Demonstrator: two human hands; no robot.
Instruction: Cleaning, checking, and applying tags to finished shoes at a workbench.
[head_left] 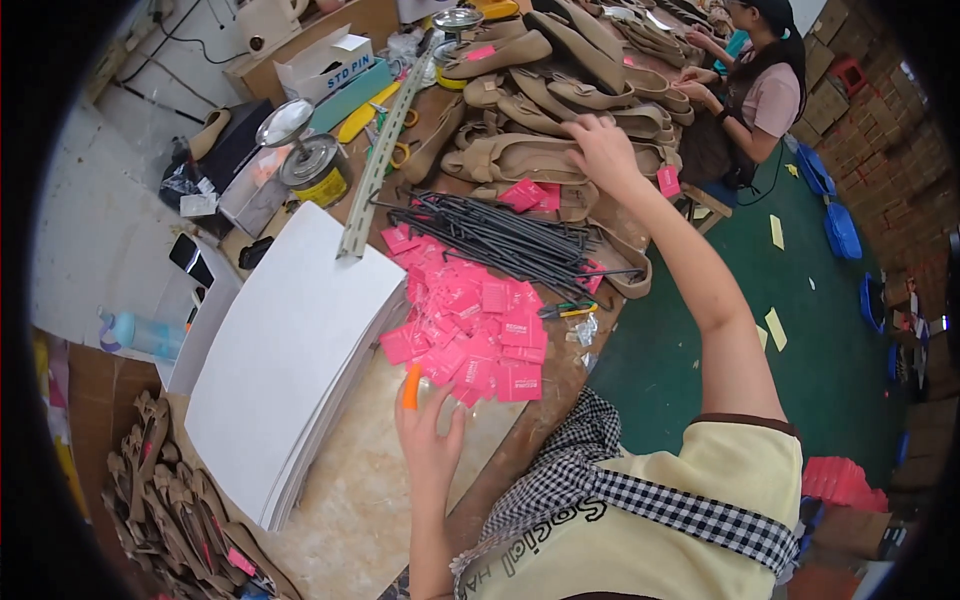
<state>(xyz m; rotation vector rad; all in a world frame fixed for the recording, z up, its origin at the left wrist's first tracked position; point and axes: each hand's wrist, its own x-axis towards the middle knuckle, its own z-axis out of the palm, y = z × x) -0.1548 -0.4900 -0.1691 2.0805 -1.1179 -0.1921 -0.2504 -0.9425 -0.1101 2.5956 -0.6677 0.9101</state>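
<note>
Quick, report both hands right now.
Left hand: open, spread at the edge of the pink tags, nothing visibly held.
Right hand: partly curled at a tan bow-front flat; whether it grips cannot be told.

We look down from the wearer's head, close above the worktable. Our wide fisheye view reaches the green floor right of it.

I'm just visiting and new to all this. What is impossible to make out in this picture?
All in the head view:
Right fingers: whether they grip a tan shoe; the hand hides their undersides.
Pink tags: how many; upper ones bury lower ones.
Tabletop beneath the white stack: covered by it.
Lower-left shoes: cut off by the dark rim.
Co-worker's hands: too small to show details.
</note>
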